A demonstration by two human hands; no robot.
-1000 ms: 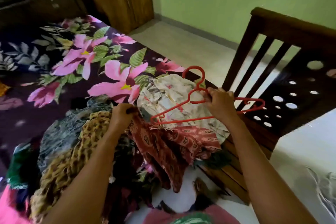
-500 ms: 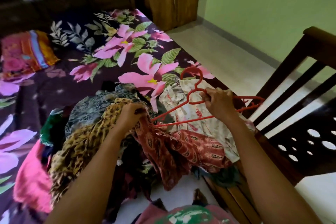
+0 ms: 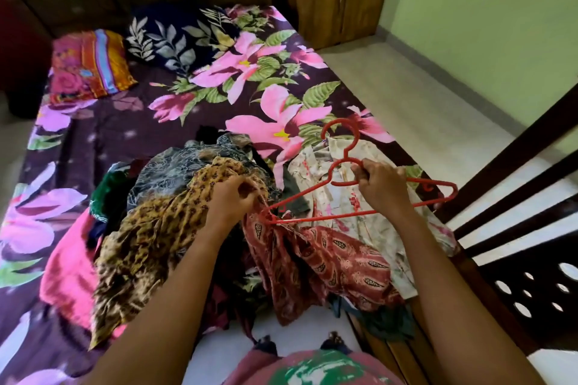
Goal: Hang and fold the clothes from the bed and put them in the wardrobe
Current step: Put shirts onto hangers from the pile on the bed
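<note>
While right hand (image 3: 380,187) grips hanger (image 3: 339,216), garment (image 3: 328,256) — lower left.

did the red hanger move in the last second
No, hardly: the red hanger stays over the cream garment, its hook by the same pink flower; only the view shifted.

Your red hanger (image 3: 344,155) sits tilted at centre right, its left tip touching the red patterned garment (image 3: 328,262) atop the clothes pile (image 3: 150,228).
</note>
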